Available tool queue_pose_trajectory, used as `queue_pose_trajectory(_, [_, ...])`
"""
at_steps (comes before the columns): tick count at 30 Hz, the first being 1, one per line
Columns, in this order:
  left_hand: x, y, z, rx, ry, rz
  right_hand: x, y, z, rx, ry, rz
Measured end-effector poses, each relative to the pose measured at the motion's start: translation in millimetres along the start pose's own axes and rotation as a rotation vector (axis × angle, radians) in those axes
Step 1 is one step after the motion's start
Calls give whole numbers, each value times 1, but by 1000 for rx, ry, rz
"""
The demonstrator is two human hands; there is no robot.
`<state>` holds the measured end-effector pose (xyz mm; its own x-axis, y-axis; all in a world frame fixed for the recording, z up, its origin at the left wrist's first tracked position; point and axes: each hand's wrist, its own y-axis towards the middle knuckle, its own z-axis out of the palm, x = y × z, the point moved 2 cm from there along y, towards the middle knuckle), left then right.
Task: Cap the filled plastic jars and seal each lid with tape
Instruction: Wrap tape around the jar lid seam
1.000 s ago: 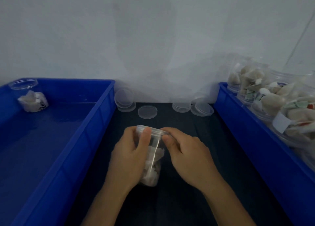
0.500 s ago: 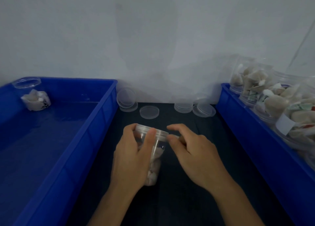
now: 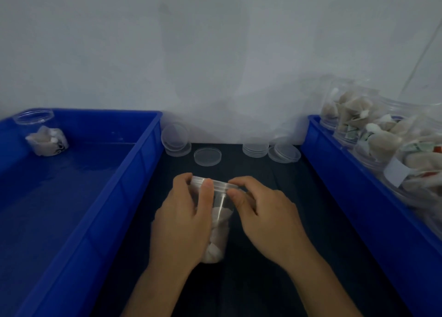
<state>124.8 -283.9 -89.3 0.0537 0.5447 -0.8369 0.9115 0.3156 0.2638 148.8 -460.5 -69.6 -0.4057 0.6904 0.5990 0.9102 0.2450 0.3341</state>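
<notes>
A clear plastic jar (image 3: 218,225) holding pale packets stands on the dark table between two blue bins. A clear lid (image 3: 221,184) sits on its top. My left hand (image 3: 181,218) grips the jar's side, thumb up near the lid. My right hand (image 3: 265,216) pinches the lid's right rim with thumb and forefinger. Whether tape is on the lid I cannot tell. Loose clear lids (image 3: 207,156) lie at the back of the table.
The left blue bin (image 3: 114,197) holds one jar (image 3: 44,134) in its far corner. The right blue bin (image 3: 346,197) is packed with several filled jars (image 3: 373,134). Lid stacks (image 3: 255,147) sit by the white wall.
My right hand drew a little away from the lid half a second ago and has come back onto its right rim. The left hand kept its grip on the jar.
</notes>
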Motion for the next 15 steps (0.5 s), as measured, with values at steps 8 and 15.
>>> queue_pose_trajectory(8, [-2,2,0,30,-98,-28,1,-2,-1,75,-27,-42])
queue_pose_trajectory(15, [1,0,-3,66,-351,-66,-14,2,-5,142,143,22])
